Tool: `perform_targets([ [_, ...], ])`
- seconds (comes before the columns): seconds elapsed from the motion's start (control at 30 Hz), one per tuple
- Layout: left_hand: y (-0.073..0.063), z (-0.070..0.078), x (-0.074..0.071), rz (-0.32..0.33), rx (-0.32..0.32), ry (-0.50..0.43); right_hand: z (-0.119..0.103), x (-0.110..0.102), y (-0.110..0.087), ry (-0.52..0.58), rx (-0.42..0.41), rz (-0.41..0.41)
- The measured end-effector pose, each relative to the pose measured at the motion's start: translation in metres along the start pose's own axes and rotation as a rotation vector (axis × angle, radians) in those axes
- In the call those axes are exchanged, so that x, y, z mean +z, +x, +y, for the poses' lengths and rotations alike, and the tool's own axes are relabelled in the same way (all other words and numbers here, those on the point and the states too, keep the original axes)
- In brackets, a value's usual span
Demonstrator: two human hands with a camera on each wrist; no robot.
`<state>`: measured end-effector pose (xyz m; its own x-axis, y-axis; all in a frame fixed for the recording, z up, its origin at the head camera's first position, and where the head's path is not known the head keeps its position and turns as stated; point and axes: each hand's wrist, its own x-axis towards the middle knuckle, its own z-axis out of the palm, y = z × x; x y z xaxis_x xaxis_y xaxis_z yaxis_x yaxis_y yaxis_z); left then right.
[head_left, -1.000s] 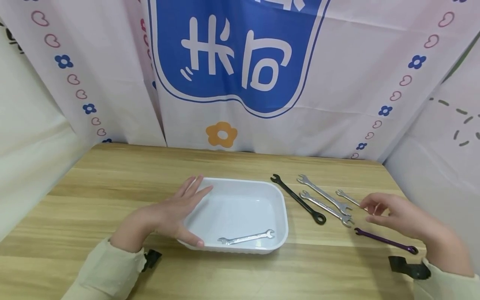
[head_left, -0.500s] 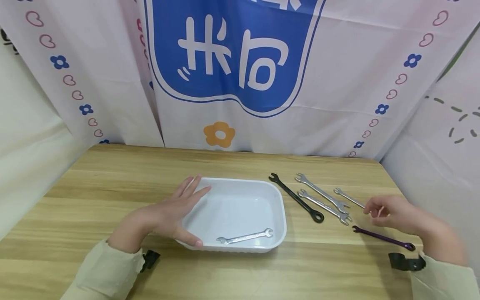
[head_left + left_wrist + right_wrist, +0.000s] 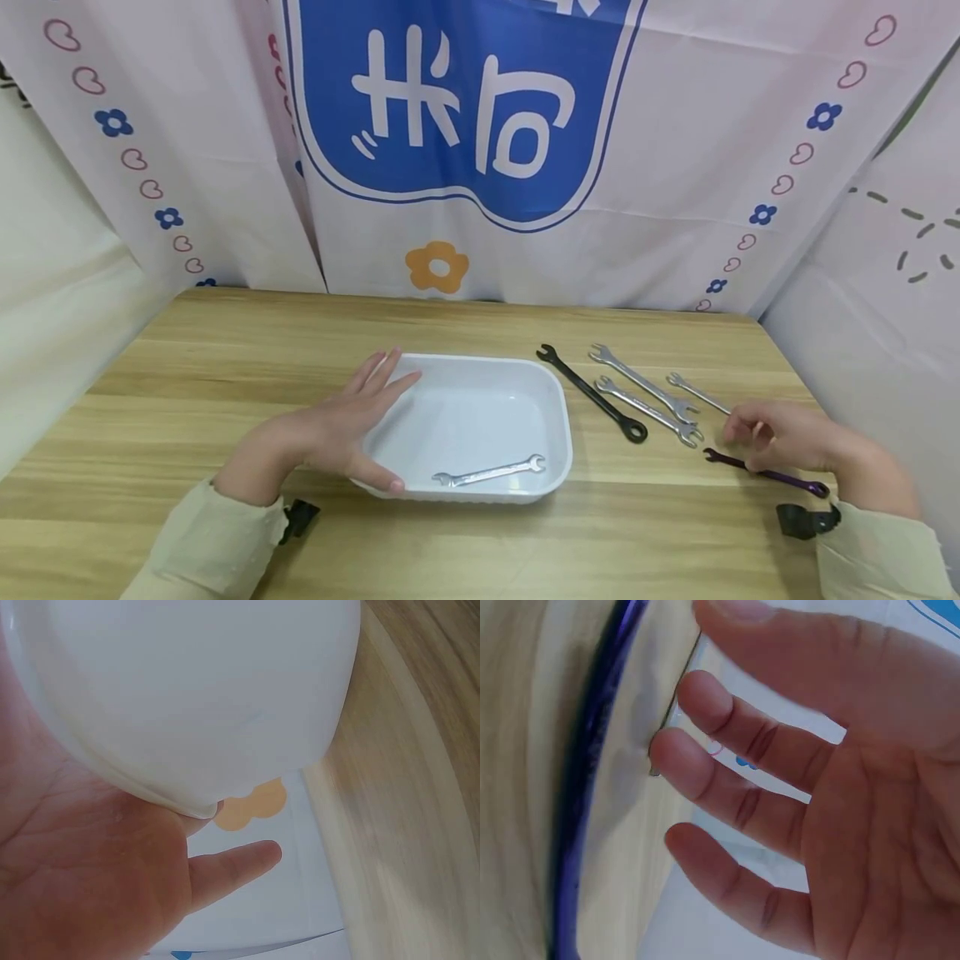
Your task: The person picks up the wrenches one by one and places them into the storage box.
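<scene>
My left hand [image 3: 337, 433] rests against the left end of a white tray [image 3: 555, 392], fingers spread straight along the far corner and thumb on the near rim. In the left wrist view its palm [image 3: 82, 870] lies against the tray wall [image 3: 210, 697]. A silver open-end wrench [image 3: 491, 473] lies in the tray near its front wall. My right hand [image 3: 795, 437] hovers with loosely bent fingers over a purple wrench [image 3: 791, 478] and the end of a small silver wrench [image 3: 697, 392]. In the right wrist view nothing shows between its fingers [image 3: 742, 757]; the purple wrench [image 3: 581, 795] passes beside them.
Left of the right hand lie a black combination wrench [image 3: 592, 393] and two silver open-end wrenches, one farther back [image 3: 641, 382] and one nearer [image 3: 648, 410]. A printed white cloth [image 3: 675, 167] hangs behind the wooden table [image 3: 225, 350].
My right hand has shifted slightly toward me, from beside the small silver wrench to over the purple one. The left hand and the tray stay in place; the camera has shifted a little.
</scene>
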<state>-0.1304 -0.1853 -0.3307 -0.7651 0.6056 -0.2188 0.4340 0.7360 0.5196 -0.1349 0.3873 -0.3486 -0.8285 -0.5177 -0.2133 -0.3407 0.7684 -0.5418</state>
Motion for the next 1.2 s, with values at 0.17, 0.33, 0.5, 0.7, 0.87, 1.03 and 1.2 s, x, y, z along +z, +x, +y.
perform_targets([
  [0.17,0.001,-0.001,0.0,0.001,0.004,0.005,0.001,0.004,0.003,0.028,0.05,-0.058],
  [0.33,0.002,-0.001,0.0,0.003,0.006,0.014,0.004,0.007,0.006,0.013,0.038,-0.052],
  [0.5,0.002,-0.001,0.0,0.005,0.006,0.024,0.007,0.008,0.01,0.036,-0.043,-0.041],
  [0.7,0.001,0.0,0.0,0.005,0.003,0.016,0.003,0.01,0.016,0.023,-0.027,-0.018],
  [0.87,0.001,0.0,0.001,0.011,0.004,0.014,-0.002,0.013,0.019,-0.008,0.005,0.019],
  [1.03,0.001,0.0,0.001,0.017,0.005,0.006,-0.005,0.015,0.02,-0.042,0.006,0.032],
  [1.2,0.001,0.0,0.001,0.017,0.005,0.005,-0.005,0.014,0.021,-0.031,0.008,0.017],
])
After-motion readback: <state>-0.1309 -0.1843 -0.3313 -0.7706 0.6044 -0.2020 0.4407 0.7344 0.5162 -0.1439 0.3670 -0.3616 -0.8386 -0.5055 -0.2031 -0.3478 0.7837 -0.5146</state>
